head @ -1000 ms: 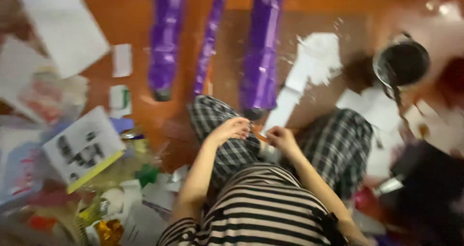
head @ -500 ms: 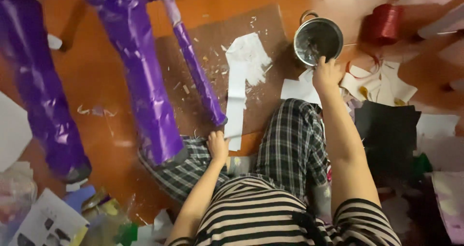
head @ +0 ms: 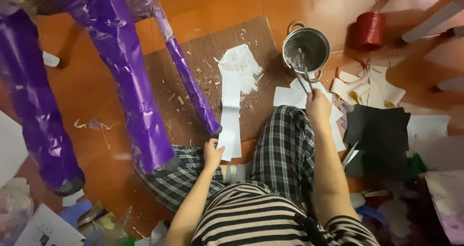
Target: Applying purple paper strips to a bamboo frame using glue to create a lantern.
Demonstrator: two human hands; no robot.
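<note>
I sit cross-legged on an orange floor in checked trousers. My left hand pinches the lower end of a long white paper strip that lies over a brown cardboard sheet. My right hand grips a thin brush whose tip reaches into a small metal pot with two handles. Three purple-wrapped legs of a paper figure stand to my left, the nearest one ending just above my left hand.
A thick purple leg and another rise at the left. A red spool stands beyond the pot. Black sheets, white paper pieces and scraps lie at the right; bags and printed papers clutter the lower left.
The view has swung right and steadied. My right hand left my lap, reached to the pot and now holds the brush in it. My left hand has taken hold of the paper strip.
</note>
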